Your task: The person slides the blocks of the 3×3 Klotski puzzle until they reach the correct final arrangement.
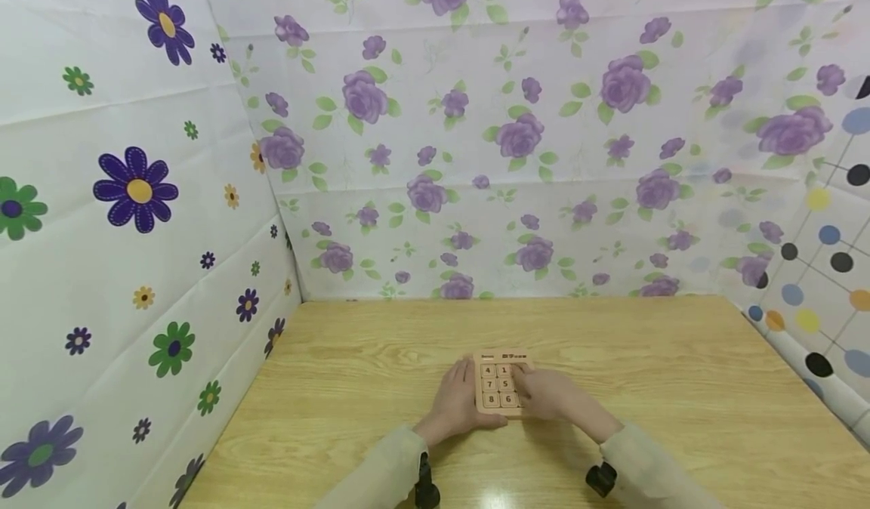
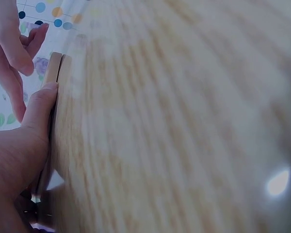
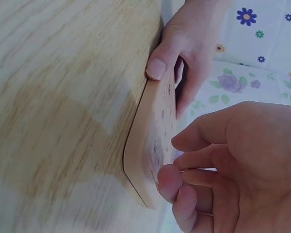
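A light wooden number sliding puzzle lies flat on the table, its square tiles printed with dark numbers; 4, 1, 7, 5, 8 and 6 can be read. My left hand holds its left side, with the thumb along the near edge and the other fingers at the far side. Over the right part of the puzzle is my right hand, fingers loosely bent and a fingertip right at the tiles. That hand hides the right-hand column.
The wood-grain table extends around the puzzle on all sides. A purple-flowered cloth hangs at the back, a daisy-print cloth at the left and a dotted cloth at the right.
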Motion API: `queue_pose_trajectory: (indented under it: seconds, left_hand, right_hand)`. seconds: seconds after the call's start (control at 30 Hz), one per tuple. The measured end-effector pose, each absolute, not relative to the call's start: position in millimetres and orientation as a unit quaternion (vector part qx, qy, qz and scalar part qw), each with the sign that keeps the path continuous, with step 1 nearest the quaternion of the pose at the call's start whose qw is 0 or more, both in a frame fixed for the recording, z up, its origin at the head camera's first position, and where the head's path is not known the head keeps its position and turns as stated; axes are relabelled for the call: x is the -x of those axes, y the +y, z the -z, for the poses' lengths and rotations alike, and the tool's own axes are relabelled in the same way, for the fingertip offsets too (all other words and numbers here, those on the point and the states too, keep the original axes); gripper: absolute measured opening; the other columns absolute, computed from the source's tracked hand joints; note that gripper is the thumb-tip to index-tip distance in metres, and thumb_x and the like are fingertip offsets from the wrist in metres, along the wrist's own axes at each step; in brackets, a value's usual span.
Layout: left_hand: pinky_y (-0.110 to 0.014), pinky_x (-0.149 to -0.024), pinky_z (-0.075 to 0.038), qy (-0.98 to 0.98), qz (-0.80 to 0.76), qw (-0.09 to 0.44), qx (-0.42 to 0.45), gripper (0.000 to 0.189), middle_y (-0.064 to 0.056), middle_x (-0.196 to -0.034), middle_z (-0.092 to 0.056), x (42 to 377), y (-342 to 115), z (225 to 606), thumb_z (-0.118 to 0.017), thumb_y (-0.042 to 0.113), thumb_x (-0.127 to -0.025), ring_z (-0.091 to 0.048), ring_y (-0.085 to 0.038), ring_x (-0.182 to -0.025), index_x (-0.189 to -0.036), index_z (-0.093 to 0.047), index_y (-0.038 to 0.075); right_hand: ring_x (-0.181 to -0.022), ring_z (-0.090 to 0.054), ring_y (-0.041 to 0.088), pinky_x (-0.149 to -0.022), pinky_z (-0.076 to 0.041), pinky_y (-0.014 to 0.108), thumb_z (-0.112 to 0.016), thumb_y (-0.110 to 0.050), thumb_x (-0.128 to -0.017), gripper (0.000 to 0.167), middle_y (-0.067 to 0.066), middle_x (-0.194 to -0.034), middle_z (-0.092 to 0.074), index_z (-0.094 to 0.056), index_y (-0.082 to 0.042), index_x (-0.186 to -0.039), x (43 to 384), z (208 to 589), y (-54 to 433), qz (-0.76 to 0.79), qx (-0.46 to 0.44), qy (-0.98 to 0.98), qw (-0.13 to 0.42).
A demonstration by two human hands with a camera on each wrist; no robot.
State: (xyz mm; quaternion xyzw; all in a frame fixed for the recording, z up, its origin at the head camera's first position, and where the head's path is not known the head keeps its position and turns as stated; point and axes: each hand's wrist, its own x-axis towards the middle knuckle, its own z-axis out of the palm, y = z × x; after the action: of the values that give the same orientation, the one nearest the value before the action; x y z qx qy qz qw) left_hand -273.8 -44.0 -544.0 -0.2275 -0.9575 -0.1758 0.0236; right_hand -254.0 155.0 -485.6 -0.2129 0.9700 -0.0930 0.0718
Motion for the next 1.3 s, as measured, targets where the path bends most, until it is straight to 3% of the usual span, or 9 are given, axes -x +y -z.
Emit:
queue_pose_trajectory:
  seconds: [0.2, 0.33, 0.4, 0.53, 0.67, 1.03, 1.1, 1.2, 1.3]
  left_hand:
    - [-0.046, -0.12, -0.025, -0.956, 0.187, 0.021, 0.224, 0.13, -0.027, -0.154, -0.029, 273.2, -44.3, 543.4, -0.075, 0.072, -0.063, -0.028, -0.037, -0.144, -0.149, -0.021, -0.01]
    - [-0.045, -0.121, -0.025, -0.958, 0.174, 0.029, 0.226, 0.13, -0.027, -0.153, -0.03, 273.9, -44.2, 544.8, -0.074, 0.072, -0.063, -0.029, -0.037, -0.144, -0.148, -0.021, -0.011]
    - [-0.044, -0.12, -0.026, -0.959, 0.166, 0.033, 0.227, 0.13, -0.027, -0.153, -0.03, 274.1, -43.9, 545.5, -0.074, 0.073, -0.063, -0.029, -0.036, -0.144, -0.148, -0.022, -0.011]
    - [-0.044, -0.121, -0.026, -0.959, 0.163, 0.035, 0.228, 0.13, -0.027, -0.153, -0.03, 274.1, -43.7, 545.2, -0.073, 0.074, -0.063, -0.029, -0.036, -0.144, -0.148, -0.022, -0.011]
    - [-0.044, -0.121, -0.025, -0.959, 0.166, 0.031, 0.227, 0.13, -0.027, -0.153, -0.03, 274.1, -44.0, 544.0, -0.073, 0.074, -0.064, -0.029, -0.036, -0.144, -0.148, -0.021, -0.012]
    - [-0.043, -0.122, -0.023, -0.961, 0.17, 0.015, 0.219, 0.13, -0.025, -0.155, -0.027, 275.2, -43.6, 544.1, -0.072, 0.074, -0.065, -0.025, -0.035, -0.146, -0.15, -0.019, -0.009]
    - [-0.043, -0.122, -0.023, -0.96, 0.172, 0.016, 0.22, 0.13, -0.025, -0.155, -0.027, 275.5, -43.4, 544.6, -0.072, 0.074, -0.064, -0.026, -0.035, -0.146, -0.15, -0.019, -0.009]
    - [-0.043, -0.122, -0.023, -0.96, 0.172, 0.017, 0.222, 0.131, -0.025, -0.155, -0.027, 275.3, -43.4, 544.3, -0.071, 0.075, -0.065, -0.026, -0.035, -0.146, -0.15, -0.018, -0.009]
    - [-0.044, -0.121, -0.024, -0.958, 0.175, 0.021, 0.227, 0.13, -0.026, -0.155, -0.028, 274.8, -43.7, 544.0, -0.071, 0.074, -0.065, -0.026, -0.036, -0.145, -0.15, -0.019, -0.01]
  right_hand:
    - [-0.078, -0.062, 0.024, -0.072, -0.054, 0.04, -0.055, -0.015, -0.095, 0.051, 0.027, -0.146, -0.043, -0.044, 0.001, -0.142, 247.4, 483.1, 159.4, 0.087, 0.21, 0.97, 0.087]
    - [-0.064, -0.056, 0.02, -0.057, -0.048, 0.034, -0.055, -0.014, -0.094, 0.05, 0.026, -0.147, -0.042, -0.044, -0.001, -0.142, 243.1, 481.7, 159.9, 0.091, 0.202, 0.97, 0.104]
    - [-0.069, -0.058, 0.019, -0.061, -0.05, 0.034, -0.055, -0.014, -0.094, 0.05, 0.025, -0.147, -0.043, -0.044, -0.002, -0.141, 240.7, 480.4, 159.5, 0.086, 0.204, 0.97, 0.104]
    - [-0.061, -0.058, 0.016, -0.054, -0.05, 0.03, -0.053, -0.017, -0.097, 0.05, 0.024, -0.147, -0.043, -0.043, -0.002, -0.143, 234.1, 476.5, 157.3, 0.095, 0.2, 0.967, 0.122]
    - [-0.044, -0.053, 0.013, -0.04, -0.039, 0.024, -0.051, -0.019, -0.098, 0.051, 0.024, -0.149, -0.041, -0.04, -0.001, -0.145, 228.3, 472.1, 155.4, 0.109, 0.194, 0.964, 0.147]
    - [-0.042, -0.051, 0.011, -0.04, -0.039, 0.023, -0.051, -0.016, -0.098, 0.053, 0.024, -0.152, -0.035, -0.037, -0.001, -0.147, 235.0, 476.7, 155.9, 0.116, 0.19, 0.963, 0.153]
    - [-0.041, -0.05, 0.011, -0.04, -0.039, 0.023, -0.051, -0.013, -0.097, 0.05, 0.027, -0.145, -0.044, -0.041, 0.0, -0.144, 236.9, 477.7, 156.7, 0.121, 0.194, 0.962, 0.147]
    - [-0.041, -0.049, 0.011, -0.04, -0.039, 0.023, -0.051, -0.009, -0.096, 0.032, 0.022, -0.112, -0.063, -0.051, -0.003, -0.127, 240.4, 478.8, 157.9, 0.121, 0.202, 0.963, 0.134]
    - [-0.043, -0.047, 0.012, -0.041, -0.038, 0.024, -0.054, -0.008, -0.094, 0.021, 0.012, -0.085, -0.06, -0.052, -0.008, -0.114, 244.2, 478.5, 158.4, 0.119, 0.21, 0.963, 0.117]
